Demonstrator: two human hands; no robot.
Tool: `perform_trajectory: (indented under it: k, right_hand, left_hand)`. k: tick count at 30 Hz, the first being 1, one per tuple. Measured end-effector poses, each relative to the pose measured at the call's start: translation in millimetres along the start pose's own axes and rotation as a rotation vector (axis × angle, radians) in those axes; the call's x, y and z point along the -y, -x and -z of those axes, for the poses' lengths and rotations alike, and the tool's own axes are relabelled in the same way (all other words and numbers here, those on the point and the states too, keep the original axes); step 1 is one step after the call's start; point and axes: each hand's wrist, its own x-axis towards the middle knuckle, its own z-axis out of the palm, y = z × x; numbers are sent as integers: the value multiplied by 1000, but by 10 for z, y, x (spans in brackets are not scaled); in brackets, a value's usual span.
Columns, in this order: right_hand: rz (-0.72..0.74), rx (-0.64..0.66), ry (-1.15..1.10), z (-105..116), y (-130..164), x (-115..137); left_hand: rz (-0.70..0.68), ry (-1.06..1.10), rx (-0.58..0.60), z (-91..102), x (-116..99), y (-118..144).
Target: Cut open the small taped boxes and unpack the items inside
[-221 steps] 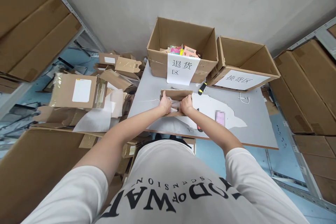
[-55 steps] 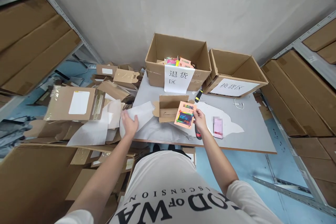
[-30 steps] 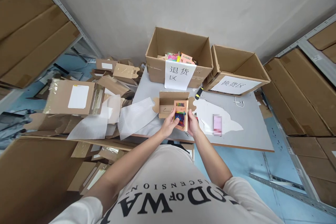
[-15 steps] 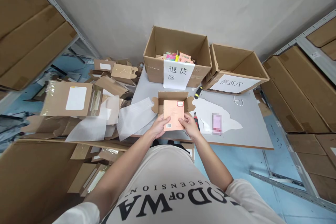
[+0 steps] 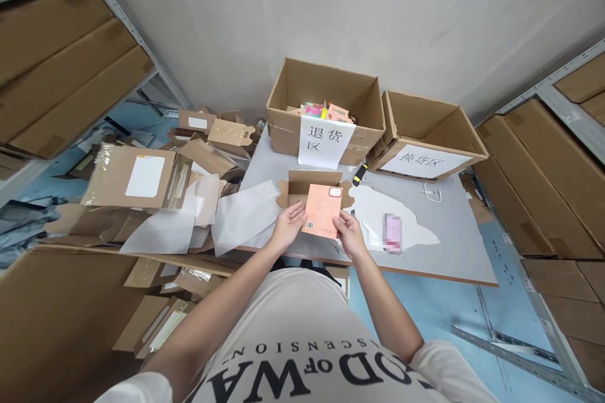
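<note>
An orange booklet [image 5: 323, 208] with a barcode on its back side faces up, held over the grey table [image 5: 454, 239]. My left hand [image 5: 287, 224] grips its lower left edge and my right hand [image 5: 350, 234] grips its lower right corner. Just behind the booklet lies a small opened cardboard mailer [image 5: 302, 182]. White wrapping paper [image 5: 243, 214] is spread to the left of my left hand.
A big carton [image 5: 326, 85] with a paper sign and colourful items inside stands at the table's back; a second signed carton [image 5: 425, 132] is beside it. A yellow-black knife [image 5: 360, 174] and a pink phone [image 5: 393, 232] lie on the table. Opened mailers [image 5: 142, 170] pile up left. Shelves flank both sides.
Earlier both hands opened the mailer; the left pushed paper aside while the right drew out the booklet. It has been turned from its colourful front to its plain back, now held in both hands.
</note>
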Motion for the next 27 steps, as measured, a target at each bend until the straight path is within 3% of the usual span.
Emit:
perform_trajectory:
  k: [3, 6, 10, 14, 17, 19, 20, 24, 27]
  right_hand:
    - [104, -51, 70, -42, -2, 41]
    - [206, -42, 132, -147, 20, 100]
    - [289, 3, 332, -329, 125, 144]
    - [396, 79, 526, -399, 196, 115]
    - [448, -45, 538, -319, 149, 85]
    - [374, -142, 448, -220, 91, 74]
    - [286, -131, 377, -167, 65, 70]
    - [-67, 105, 98, -17, 17, 53]
    - [-102, 105, 8, 1, 23, 24]
  left_hand:
    - [-92, -136, -2, -43, 46, 88]
    - [-95, -190, 109, -139, 21, 214]
    - [-56, -41, 229, -289, -44, 301]
    - [-25, 146, 131, -300, -92, 272]
    - [80, 297, 142, -199, -159, 223]
    - [152, 342, 210, -109, -210, 190]
    - [179, 348, 239, -67, -230, 175]
    - [216, 343, 279, 29, -245, 130]
    - [216, 334, 274, 24, -221, 118]
